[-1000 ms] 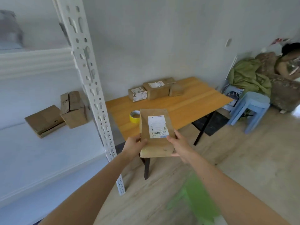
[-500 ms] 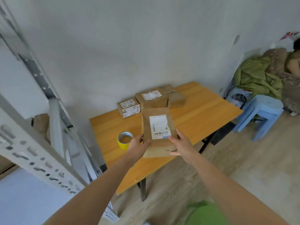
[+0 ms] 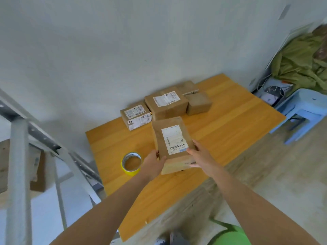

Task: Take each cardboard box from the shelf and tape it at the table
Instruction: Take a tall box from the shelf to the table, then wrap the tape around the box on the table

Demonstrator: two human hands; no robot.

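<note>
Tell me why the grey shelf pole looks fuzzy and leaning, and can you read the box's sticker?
Head view: the shelf post sits at the frame's edge, where the wide lens probably smears and tilts it; the box in the middle, held by the left hand and right hand, is sharper; its sticker shows a barcode, but the print is too small to read.

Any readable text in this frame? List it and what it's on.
White label on the held brown cardboard box: barcode with a row of digits under it, too blurred to quote.
Print on the white core of the yellow tape roll: too small to read.
White labels on the small cardboard box and the large cardboard box on the wooden table: blurred, unreadable.
Nothing can be quoted with confidence.
</note>
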